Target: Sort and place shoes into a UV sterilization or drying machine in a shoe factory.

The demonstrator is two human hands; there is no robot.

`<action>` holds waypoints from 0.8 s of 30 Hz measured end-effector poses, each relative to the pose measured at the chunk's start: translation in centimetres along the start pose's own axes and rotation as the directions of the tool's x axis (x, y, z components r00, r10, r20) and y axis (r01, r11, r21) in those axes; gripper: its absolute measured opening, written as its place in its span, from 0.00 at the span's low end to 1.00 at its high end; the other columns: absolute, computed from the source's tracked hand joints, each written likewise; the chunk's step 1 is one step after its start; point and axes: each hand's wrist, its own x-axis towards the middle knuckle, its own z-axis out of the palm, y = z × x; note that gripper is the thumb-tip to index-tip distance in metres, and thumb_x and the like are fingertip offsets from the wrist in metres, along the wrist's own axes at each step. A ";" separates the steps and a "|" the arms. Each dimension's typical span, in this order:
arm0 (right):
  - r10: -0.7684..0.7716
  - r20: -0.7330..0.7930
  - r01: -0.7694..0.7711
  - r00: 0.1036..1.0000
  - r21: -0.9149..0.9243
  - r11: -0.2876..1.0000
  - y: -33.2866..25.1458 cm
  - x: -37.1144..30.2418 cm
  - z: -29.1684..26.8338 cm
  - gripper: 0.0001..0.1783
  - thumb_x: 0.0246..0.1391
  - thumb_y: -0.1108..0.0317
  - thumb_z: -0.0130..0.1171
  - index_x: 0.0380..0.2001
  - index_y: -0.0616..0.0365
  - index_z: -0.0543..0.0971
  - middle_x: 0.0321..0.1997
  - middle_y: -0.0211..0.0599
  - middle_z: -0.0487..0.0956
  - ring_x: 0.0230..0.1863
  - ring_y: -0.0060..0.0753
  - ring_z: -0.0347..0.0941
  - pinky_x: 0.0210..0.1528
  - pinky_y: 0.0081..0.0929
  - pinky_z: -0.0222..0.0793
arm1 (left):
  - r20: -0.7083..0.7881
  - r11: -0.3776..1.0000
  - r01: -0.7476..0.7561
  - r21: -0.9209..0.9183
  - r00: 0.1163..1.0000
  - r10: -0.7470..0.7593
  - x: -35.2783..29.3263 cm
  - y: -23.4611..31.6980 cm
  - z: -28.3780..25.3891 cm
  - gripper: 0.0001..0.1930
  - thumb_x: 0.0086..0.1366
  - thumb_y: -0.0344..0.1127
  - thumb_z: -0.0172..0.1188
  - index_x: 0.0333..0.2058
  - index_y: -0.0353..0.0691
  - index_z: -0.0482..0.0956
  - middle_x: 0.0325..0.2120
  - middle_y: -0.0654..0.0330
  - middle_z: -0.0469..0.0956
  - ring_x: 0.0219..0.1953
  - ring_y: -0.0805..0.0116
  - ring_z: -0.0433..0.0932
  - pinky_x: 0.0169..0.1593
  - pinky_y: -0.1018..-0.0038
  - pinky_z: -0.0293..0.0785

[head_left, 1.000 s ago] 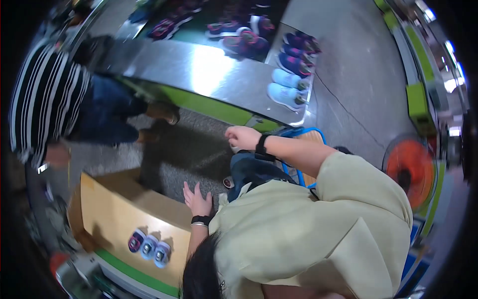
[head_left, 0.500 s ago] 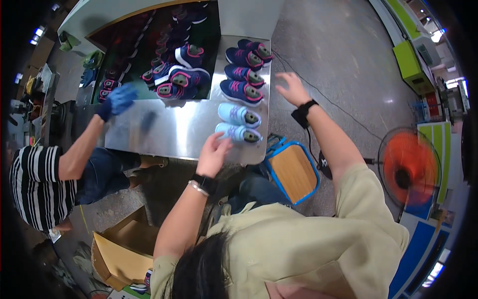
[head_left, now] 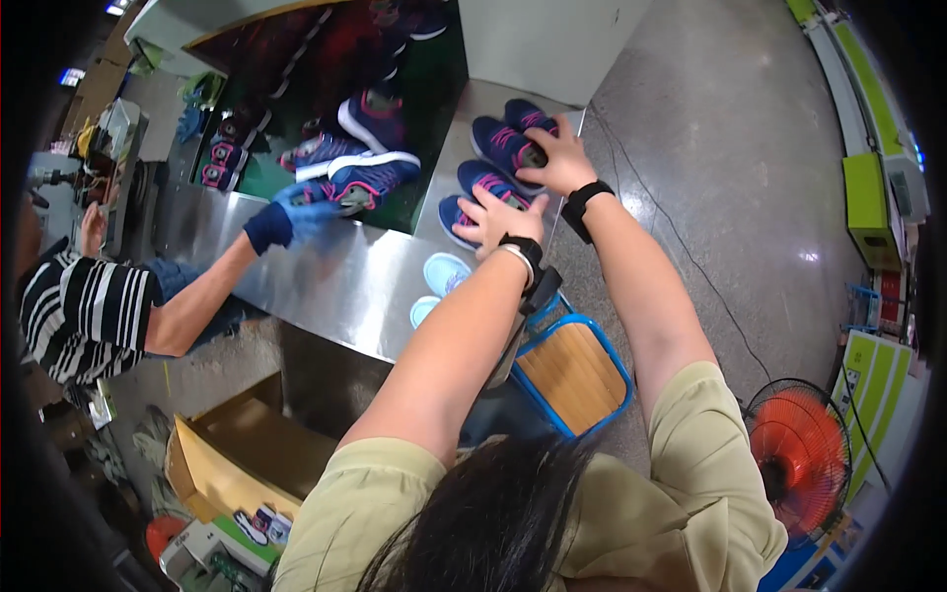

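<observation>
Navy sneakers with pink laces stand in two pairs on the metal tabletop. My right hand (head_left: 562, 163) spreads its fingers over the heel end of the far pair (head_left: 501, 141). Over the nearer navy pair (head_left: 479, 178) lies my left hand (head_left: 503, 219), fingers splayed and hiding much of the shoes. Both hands appear to touch the sneakers, though no firm grip shows. Closer to me, a pair of light blue shoes (head_left: 446, 271) is partly covered by my left forearm.
A co-worker's blue-gloved hand (head_left: 308, 209) is at a heap of navy sneakers (head_left: 370, 178) on the green conveyor belt (head_left: 258, 176). A wooden-topped stool (head_left: 574, 373) stands by the table (head_left: 340, 286). An orange fan (head_left: 797, 454) is at right, a cardboard box (head_left: 222, 464) at lower left.
Both my hands have moved forward onto the navy sneakers, the left one leaving the light blue shoes. The co-worker's gloved hand has come right to the heap of shoes.
</observation>
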 end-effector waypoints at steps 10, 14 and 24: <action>0.217 -0.428 -0.054 0.877 0.360 0.931 2.7 -11.2 -5.0 0.45 0.38 0.52 0.77 0.59 0.52 0.69 0.63 0.51 0.59 0.64 0.51 0.58 0.66 0.41 0.57 | -0.090 0.922 -0.370 -0.112 0.928 0.361 3.8 -5.0 -1.8 0.39 0.41 0.47 0.76 0.52 0.32 0.76 0.53 0.48 0.75 0.55 0.49 0.71 0.60 0.63 0.67; 0.272 -0.259 0.011 0.927 0.743 0.669 1.9 -15.3 -5.5 0.41 0.45 0.63 0.74 0.62 0.54 0.66 0.61 0.40 0.60 0.60 0.36 0.63 0.63 0.33 0.61 | -0.026 0.735 -0.377 -0.563 0.897 0.441 4.2 -9.0 -6.9 0.39 0.40 0.43 0.78 0.51 0.29 0.75 0.50 0.50 0.75 0.51 0.57 0.76 0.58 0.66 0.70; -0.399 0.140 0.160 0.906 0.760 0.630 -22.3 -19.0 -0.1 0.40 0.50 0.77 0.59 0.67 0.53 0.58 0.58 0.38 0.69 0.56 0.34 0.69 0.58 0.30 0.66 | -0.235 -0.099 -0.213 -0.972 0.876 0.422 -6.9 -34.5 -29.7 0.30 0.54 0.25 0.71 0.56 0.33 0.72 0.44 0.58 0.80 0.44 0.71 0.78 0.53 0.73 0.73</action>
